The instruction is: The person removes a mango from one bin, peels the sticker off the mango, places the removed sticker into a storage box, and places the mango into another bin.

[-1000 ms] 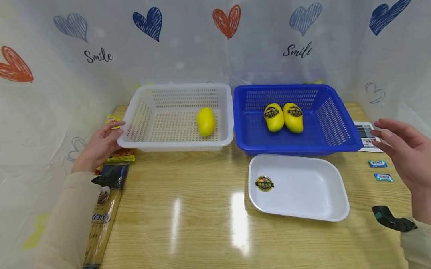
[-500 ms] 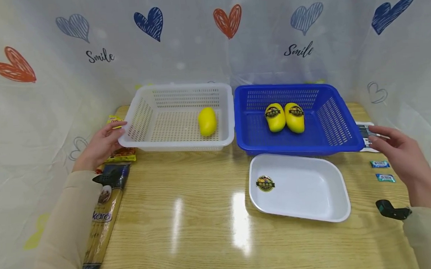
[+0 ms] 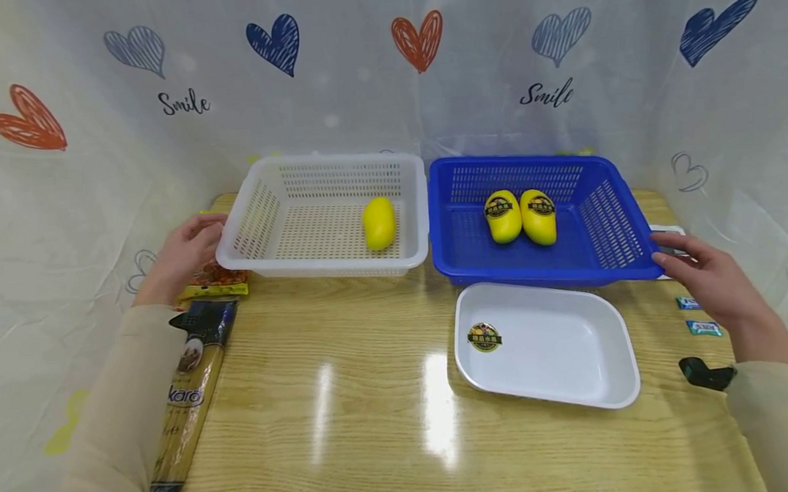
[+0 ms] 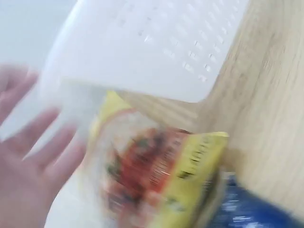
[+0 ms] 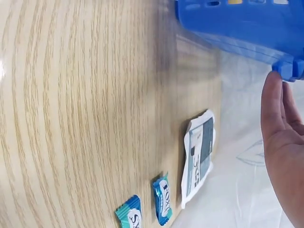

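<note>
My left hand (image 3: 182,257) is beside the left end of a white perforated basket (image 3: 322,265), fingers spread in the blurred left wrist view, holding nothing. A yellow mango (image 3: 379,223) lies in that basket. My right hand (image 3: 715,280) touches the right rim of a blue perforated basket (image 3: 547,274) with its fingertips, fingers fairly straight. Two yellow mangoes with dark round labels, a left one (image 3: 503,217) and a right one (image 3: 538,217), lie side by side in the blue basket. A food packet (image 4: 147,171) with a yellow border lies below my left hand.
A white tray (image 3: 557,349) with a round sticker (image 3: 484,337) stands before the blue basket. A long pasta pack (image 3: 192,401) lies at the left. Two small wrapped candies (image 5: 163,199) and a white packet (image 5: 197,156) lie at the right. A printed curtain (image 3: 348,94) hangs behind.
My right hand has moved left until its fingertips meet the blue basket's rim. My left fingers have shifted slightly up at the white basket's end. Baskets and mangoes stay put.
</note>
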Demonstrator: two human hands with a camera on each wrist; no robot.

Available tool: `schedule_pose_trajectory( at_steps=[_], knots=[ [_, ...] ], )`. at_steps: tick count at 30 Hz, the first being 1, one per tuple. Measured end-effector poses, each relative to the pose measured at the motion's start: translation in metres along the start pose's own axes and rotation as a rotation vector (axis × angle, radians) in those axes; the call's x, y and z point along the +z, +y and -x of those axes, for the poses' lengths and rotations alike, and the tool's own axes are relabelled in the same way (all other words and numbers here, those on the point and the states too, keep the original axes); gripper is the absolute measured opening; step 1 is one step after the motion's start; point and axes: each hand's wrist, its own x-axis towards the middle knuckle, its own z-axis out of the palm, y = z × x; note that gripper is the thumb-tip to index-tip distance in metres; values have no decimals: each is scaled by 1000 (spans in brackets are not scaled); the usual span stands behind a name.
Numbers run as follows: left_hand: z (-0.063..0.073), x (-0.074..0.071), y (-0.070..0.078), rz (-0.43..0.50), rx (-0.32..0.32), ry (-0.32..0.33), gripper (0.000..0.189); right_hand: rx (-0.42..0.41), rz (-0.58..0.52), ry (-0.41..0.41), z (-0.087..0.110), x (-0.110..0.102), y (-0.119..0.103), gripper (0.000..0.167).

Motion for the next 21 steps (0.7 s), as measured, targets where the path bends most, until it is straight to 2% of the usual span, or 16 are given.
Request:
schedule_pose_trajectory(
  at_steps=[3,5,7,10,14,18,21],
  knots=[
    [-6,5,23,-181,55,128,62,-18,-41,5,-2,3,0,53],
    [-11,13,45,-218,102,170,59,-17,-60,11,-3,4,0,52],
    [-16,26,69,-221,172,167,54,-9,-90,8,-3,5,0,52],
    [-25,52,107,-213,285,102,48,4,-171,-11,-4,7,1,52],
    [-33,96,154,-153,410,-57,42,28,-365,-49,-5,7,3,52],
    [-38,147,192,-58,460,-227,40,15,-527,-96,-6,5,7,47],
    [-44,187,211,-27,455,-314,38,-21,-581,-151,-8,3,9,43]
  ],
)
